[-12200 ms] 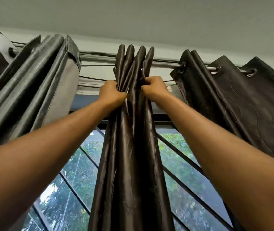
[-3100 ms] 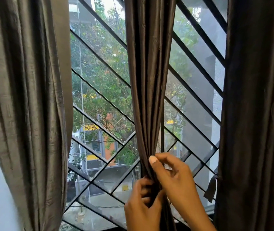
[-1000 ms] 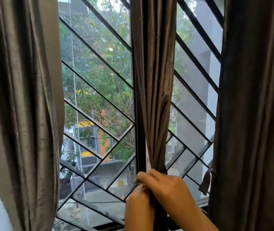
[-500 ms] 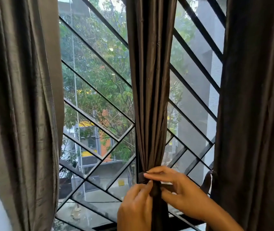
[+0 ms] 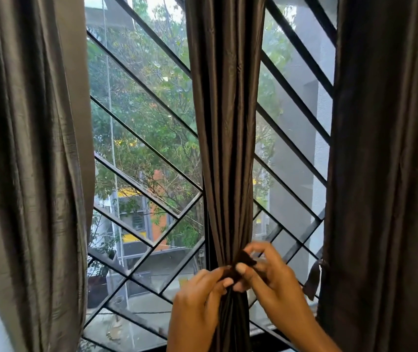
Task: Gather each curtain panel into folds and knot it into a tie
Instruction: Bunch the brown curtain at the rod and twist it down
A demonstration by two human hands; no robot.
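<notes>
The middle curtain panel (image 5: 225,123) is dark brown and hangs gathered into narrow vertical folds in front of the window. It is pinched to a waist low in the view. A dark tie strip (image 5: 242,257) wraps that waist. My left hand (image 5: 197,301) pinches one end of the strip against the bundle from the left. My right hand (image 5: 271,273) pinches the other end from the right, with its thumb on the fabric. The curtain below my hands drops out of view.
A grey curtain panel (image 5: 27,161) hangs gathered on the left. A dark brown panel (image 5: 391,161) fills the right side, with a loose tie strip (image 5: 313,280) dangling at its edge. Behind them is the window with a black diagonal grille (image 5: 147,146).
Both hands have gone from the top of the panel down to its waist. In the last second they shifted from clasping the bundle to pinching the ends of a dark tie strip around it.
</notes>
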